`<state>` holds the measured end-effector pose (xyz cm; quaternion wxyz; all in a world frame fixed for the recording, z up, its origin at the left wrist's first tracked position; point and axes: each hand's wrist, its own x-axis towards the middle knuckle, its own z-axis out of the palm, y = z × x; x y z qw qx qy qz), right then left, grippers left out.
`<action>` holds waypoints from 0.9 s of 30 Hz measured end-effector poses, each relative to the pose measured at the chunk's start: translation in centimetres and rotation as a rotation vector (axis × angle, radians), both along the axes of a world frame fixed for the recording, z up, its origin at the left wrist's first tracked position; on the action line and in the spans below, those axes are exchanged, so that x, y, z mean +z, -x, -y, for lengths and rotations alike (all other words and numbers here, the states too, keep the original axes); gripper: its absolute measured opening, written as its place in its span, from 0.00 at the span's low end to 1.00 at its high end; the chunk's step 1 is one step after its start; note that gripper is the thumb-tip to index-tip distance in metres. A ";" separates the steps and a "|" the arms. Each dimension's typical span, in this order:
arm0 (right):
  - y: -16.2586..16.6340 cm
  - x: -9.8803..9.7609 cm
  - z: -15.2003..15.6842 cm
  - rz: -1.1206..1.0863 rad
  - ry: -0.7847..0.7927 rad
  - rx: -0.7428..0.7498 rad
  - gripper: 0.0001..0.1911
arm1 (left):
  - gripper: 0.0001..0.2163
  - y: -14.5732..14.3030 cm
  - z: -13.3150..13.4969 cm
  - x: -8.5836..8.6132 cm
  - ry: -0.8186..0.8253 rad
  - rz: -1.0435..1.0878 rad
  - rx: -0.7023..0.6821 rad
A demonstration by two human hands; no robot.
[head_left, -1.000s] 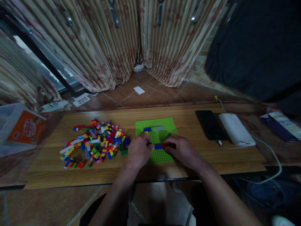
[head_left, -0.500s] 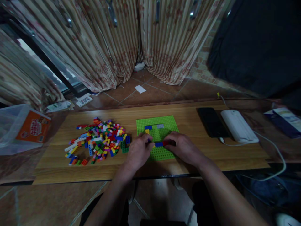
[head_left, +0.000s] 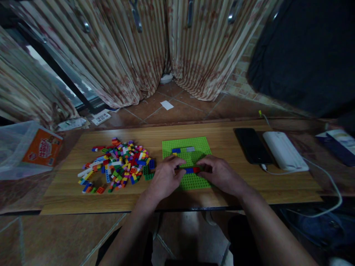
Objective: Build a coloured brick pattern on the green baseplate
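A green studded baseplate (head_left: 198, 144) lies in the middle of the wooden table (head_left: 222, 140). Both my hands rest on it. My left hand (head_left: 165, 177) and my right hand (head_left: 220, 173) pinch the two ends of a short row of bricks (head_left: 191, 170), blue with a red end, lying on the plate between them. Farther back on the plate sit a blue brick (head_left: 175, 150) and a grey brick (head_left: 190, 149). A heap of loose coloured bricks (head_left: 119, 166) is spread on the table left of my left hand.
A black phone (head_left: 252, 145) and a white power bank (head_left: 284, 150) with a cable lie on the table's right side. A clear plastic box with an orange label (head_left: 26, 149) stands at the far left. Striped curtains hang beyond the tiled floor.
The view has shifted slightly. My hands stay on the brick row, with the fingers of both hands a little closer over it.
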<state>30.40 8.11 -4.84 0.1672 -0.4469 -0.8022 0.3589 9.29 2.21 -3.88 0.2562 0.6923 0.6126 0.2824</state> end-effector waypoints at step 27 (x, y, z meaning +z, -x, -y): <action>-1.5 0.2 -1.3 0.024 -0.107 -0.305 0.09 | 0.08 2.0 -0.1 -0.1 -0.138 0.064 0.277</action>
